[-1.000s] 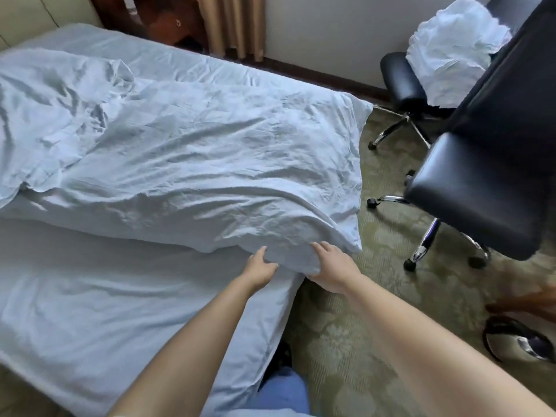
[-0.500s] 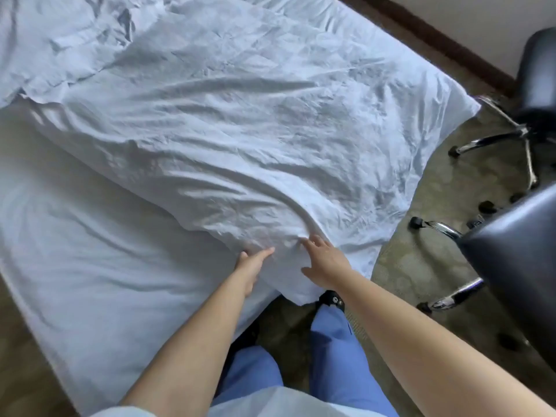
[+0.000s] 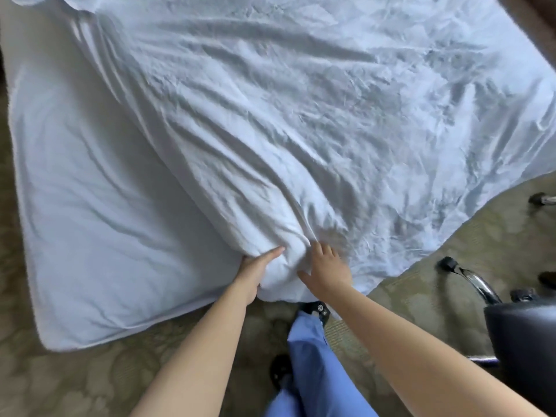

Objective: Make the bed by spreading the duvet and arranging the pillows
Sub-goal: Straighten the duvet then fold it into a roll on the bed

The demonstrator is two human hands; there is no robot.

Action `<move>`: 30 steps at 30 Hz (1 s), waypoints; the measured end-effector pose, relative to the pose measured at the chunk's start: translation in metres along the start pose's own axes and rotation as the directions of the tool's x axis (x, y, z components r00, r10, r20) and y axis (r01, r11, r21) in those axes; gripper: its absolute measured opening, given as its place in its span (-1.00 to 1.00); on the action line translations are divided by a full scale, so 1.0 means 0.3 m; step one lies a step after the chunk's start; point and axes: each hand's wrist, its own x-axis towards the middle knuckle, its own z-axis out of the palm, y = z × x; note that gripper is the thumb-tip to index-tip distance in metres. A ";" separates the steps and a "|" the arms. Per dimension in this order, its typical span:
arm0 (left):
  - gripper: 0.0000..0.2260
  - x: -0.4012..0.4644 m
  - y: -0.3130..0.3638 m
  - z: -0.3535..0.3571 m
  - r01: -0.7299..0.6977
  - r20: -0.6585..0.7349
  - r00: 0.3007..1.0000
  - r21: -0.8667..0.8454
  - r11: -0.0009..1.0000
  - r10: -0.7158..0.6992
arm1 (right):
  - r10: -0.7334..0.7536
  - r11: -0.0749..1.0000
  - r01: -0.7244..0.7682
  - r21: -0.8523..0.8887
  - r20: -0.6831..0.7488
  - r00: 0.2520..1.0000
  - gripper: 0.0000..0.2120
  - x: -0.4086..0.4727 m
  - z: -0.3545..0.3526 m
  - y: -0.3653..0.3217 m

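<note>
— At the near corner of the bed, what are the fingers doing?

— The left hand [image 3: 258,270] lies against the left side of a bunched corner of the crumpled white cotton duvet [image 3: 301,130]. Its thumb is straight on top of the fabric, and the other fingers go under the fold, so I think it holds the corner from the side. The right hand [image 3: 326,267] rests flat on the same bunch, with fingers [image 3: 320,249] almost straight and a little spread, and the thumb points back toward the person. It presses the cloth and does not pinch it.

— And the arms?

— Both bare forearms reach forward from the bottom of the view and come close together at the corner. The hands are near each other, with only the bulge of fabric between them.

— Where is the duvet?

— It covers the upper and right part of the bed with white fitted sheet [image 3: 90,236], and its right edge hangs over the patterned olive carpet [image 3: 75,383]. The left part of the sheet is uncovered. A black leather office chair [image 3: 523,350] stands at the right, and blue trouser legs [image 3: 313,371] are below the hands.
</note>
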 end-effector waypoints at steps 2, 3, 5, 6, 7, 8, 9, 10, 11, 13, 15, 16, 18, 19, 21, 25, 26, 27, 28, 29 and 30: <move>-0.11 0.005 -0.016 0.012 -0.008 0.029 1.000 -0.021 1.000 0.008 | -0.008 0.996 0.010 0.087 -0.018 1.000 -0.41 -0.007 0.014 0.028; -0.17 0.008 -0.030 0.015 -0.005 0.036 0.999 -0.045 0.999 0.007 | -0.015 0.993 0.019 0.114 -0.033 0.999 -0.47 -0.012 0.019 0.042; -0.36 -0.004 -0.049 0.011 -0.024 0.046 0.999 -0.090 0.996 0.028 | -0.024 0.992 0.029 0.121 -0.044 0.999 -0.57 -0.026 0.030 0.069; -0.35 -0.006 -0.055 0.007 -0.034 0.042 0.998 -0.104 0.994 0.039 | -0.028 0.993 0.032 0.114 -0.037 0.999 -0.61 -0.031 0.036 0.082; -0.29 -0.014 -0.057 0.006 -0.046 0.051 0.997 -0.112 0.993 0.052 | -0.033 0.993 0.038 0.114 -0.039 0.999 -0.67 -0.038 0.045 0.097; -0.25 -0.025 -0.058 0.006 -0.055 0.069 0.996 -0.114 0.992 0.063 | -0.039 0.992 0.045 0.119 -0.054 0.998 -0.77 -0.049 0.050 0.108; -0.30 -0.045 -0.051 0.009 -0.062 0.100 0.992 -0.104 0.993 0.073 | -0.042 0.990 0.052 0.134 -0.081 0.996 -0.87 -0.062 0.050 0.116; -0.44 -0.070 -0.037 0.016 -0.070 0.129 0.988 -0.090 0.993 0.081 | -0.041 0.988 0.058 0.144 -0.120 0.992 -0.87 -0.077 0.043 0.119; -0.60 -0.091 -0.021 0.022 -0.082 0.150 0.984 -0.087 0.993 0.095 | -0.033 0.987 0.059 0.146 -0.171 0.985 -0.84 -0.091 0.034 0.121; -0.78 -0.150 0.016 0.036 -0.125 0.159 0.978 -0.082 0.989 0.137 | -0.014 0.985 0.062 0.164 -0.280 0.960 -0.86 -0.138 -0.001 0.116; -0.69 -0.188 0.038 0.044 -0.185 0.144 0.970 -0.078 0.980 0.195 | -0.002 0.979 0.083 0.185 -0.404 0.915 -0.86 -0.196 -0.029 0.109; -0.67 -0.207 0.045 0.050 -0.207 0.150 0.965 -0.074 0.976 0.216 | 0.010 0.974 0.095 0.204 -0.463 0.887 -0.84 -0.224 -0.043 0.104; -0.79 -0.252 0.049 0.070 -0.227 0.193 0.953 -0.067 0.972 0.235 | 0.046 0.953 0.130 0.274 -0.555 0.830 -0.84 -0.268 -0.063 0.098; -0.89 -0.275 0.046 0.087 -0.223 0.232 0.945 -0.066 0.973 0.232 | 0.064 0.939 0.151 0.310 -0.587 0.807 -0.84 -0.278 -0.071 0.100; -0.93 -0.298 0.025 0.126 -0.191 0.300 0.933 -0.061 0.980 0.200 | 0.126 0.906 0.147 0.397 -0.585 0.801 -0.83 -0.283 -0.088 0.110; -0.79 -0.275 -0.046 0.184 -0.132 0.367 0.916 -0.100 0.986 0.160 | 0.306 0.695 -0.046 0.718 -0.238 0.922 -0.67 -0.244 -0.048 0.171; -0.80 -0.262 -0.056 0.195 -0.138 0.360 0.919 -0.087 0.987 0.160 | 0.336 0.630 -0.136 0.764 -0.111 0.935 -0.61 -0.233 -0.023 0.189; -0.82 -0.250 -0.060 0.204 -0.166 0.349 0.921 -0.048 0.985 0.172 | 0.360 0.561 -0.229 0.795 0.014 0.933 -0.53 -0.226 -0.003 0.201; -0.85 -0.246 -0.057 0.214 -0.206 0.344 0.919 0.002 0.979 0.193 | 0.373 0.479 -0.323 0.816 0.143 0.917 -0.45 -0.226 0.008 0.208; -0.87 -0.251 -0.048 0.223 -0.239 0.340 0.917 0.055 0.970 0.207 | 0.367 0.381 -0.403 0.832 0.264 0.892 -0.38 -0.228 0.012 0.211; -0.87 -0.251 -0.041 0.227 -0.260 0.342 0.916 0.113 0.959 0.208 | 0.336 0.283 -0.463 0.840 0.365 0.868 -0.34 -0.238 0.004 0.204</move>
